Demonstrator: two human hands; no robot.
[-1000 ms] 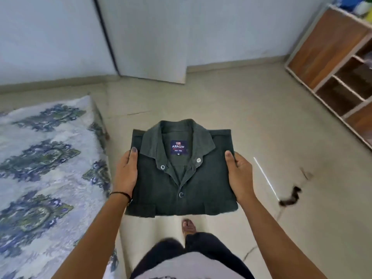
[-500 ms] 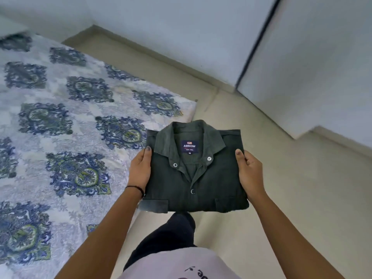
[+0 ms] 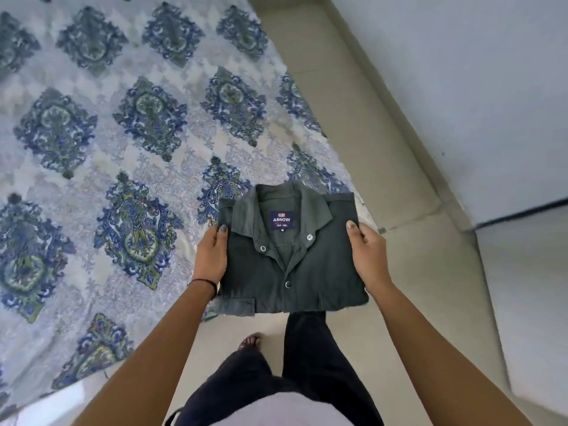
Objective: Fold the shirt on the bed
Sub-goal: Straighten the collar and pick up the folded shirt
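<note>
A dark green shirt (image 3: 307, 272), folded into a neat rectangle with its collar and blue label facing up, is held in the air between both hands. My left hand (image 3: 212, 256) grips its left edge, thumb on top. My right hand (image 3: 367, 256) grips the right edge the same way. The shirt hovers over the corner of the bed (image 3: 123, 149), which has a white cover with blue and green medallions.
The bed fills the left and upper part of the view. Beige tiled floor (image 3: 415, 272) runs along its right side to a white wall (image 3: 461, 87). My legs and one bare foot (image 3: 250, 341) stand on the floor below the shirt.
I have turned left with the folded shirt still held in both hands. The bed now fills much more of the view, and the wooden shelf and far floor are gone from sight.
</note>
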